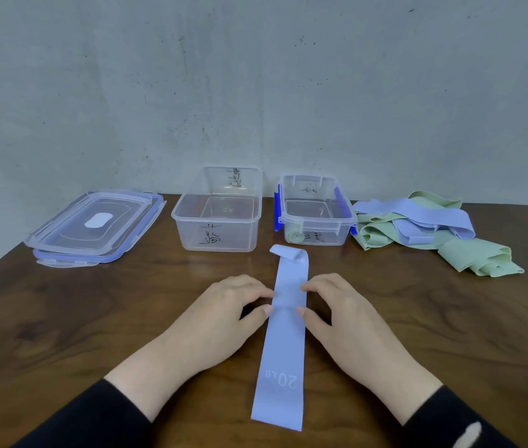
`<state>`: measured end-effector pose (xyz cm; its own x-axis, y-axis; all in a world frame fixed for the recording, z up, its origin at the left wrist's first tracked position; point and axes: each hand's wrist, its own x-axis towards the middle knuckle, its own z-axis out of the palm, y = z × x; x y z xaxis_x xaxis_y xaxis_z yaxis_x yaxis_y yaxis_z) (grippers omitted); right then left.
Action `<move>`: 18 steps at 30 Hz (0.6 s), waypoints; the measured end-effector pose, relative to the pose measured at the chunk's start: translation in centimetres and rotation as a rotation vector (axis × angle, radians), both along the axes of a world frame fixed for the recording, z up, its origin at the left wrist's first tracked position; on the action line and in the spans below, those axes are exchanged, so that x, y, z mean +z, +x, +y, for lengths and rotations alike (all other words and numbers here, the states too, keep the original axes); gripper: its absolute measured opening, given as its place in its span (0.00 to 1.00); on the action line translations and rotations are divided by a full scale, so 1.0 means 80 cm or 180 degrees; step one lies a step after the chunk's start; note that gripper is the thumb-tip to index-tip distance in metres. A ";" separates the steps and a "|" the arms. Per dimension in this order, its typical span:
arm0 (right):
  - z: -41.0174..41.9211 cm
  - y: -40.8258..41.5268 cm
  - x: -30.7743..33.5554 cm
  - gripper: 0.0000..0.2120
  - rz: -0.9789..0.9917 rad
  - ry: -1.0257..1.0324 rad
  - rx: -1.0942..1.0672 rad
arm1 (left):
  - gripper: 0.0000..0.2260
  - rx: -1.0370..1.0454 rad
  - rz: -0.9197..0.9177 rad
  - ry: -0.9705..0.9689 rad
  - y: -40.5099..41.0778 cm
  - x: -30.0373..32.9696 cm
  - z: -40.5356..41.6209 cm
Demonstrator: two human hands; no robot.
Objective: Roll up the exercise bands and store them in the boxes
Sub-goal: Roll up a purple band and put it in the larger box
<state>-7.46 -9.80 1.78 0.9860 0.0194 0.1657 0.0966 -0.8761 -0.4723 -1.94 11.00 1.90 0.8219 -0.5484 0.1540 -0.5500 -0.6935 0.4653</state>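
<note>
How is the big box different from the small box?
The big box is wider and looks empty; the small box holds one rolled green band. The small box has blue clips on its sides; the big box shows none. Both are clear plastic, open, with black writing on them.

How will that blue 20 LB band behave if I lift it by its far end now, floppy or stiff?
Probably floppy: the blue band lies flat on the table and its far end curls over by itself. Likely light too, since it looks thin. It may spring back: the left hand and right hand touch its edges, and the heaped bands lie in loose folds.
</note>
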 end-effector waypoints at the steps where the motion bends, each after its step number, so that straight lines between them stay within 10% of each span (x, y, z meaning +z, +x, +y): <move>1: 0.002 0.002 -0.001 0.18 0.0014 -0.0059 -0.0064 | 0.15 0.0040 -0.0033 0.0009 0.000 -0.001 -0.001; 18: 0.019 0.027 -0.003 0.25 0.0313 -0.0387 0.0264 | 0.17 0.0445 -0.0228 0.0051 0.007 -0.003 -0.007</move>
<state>-5.33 -8.27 1.56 0.9915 0.1155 0.0602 0.1297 -0.9182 -0.3742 -1.36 10.44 1.66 0.8777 -0.4322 0.2071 -0.4789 -0.7727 0.4167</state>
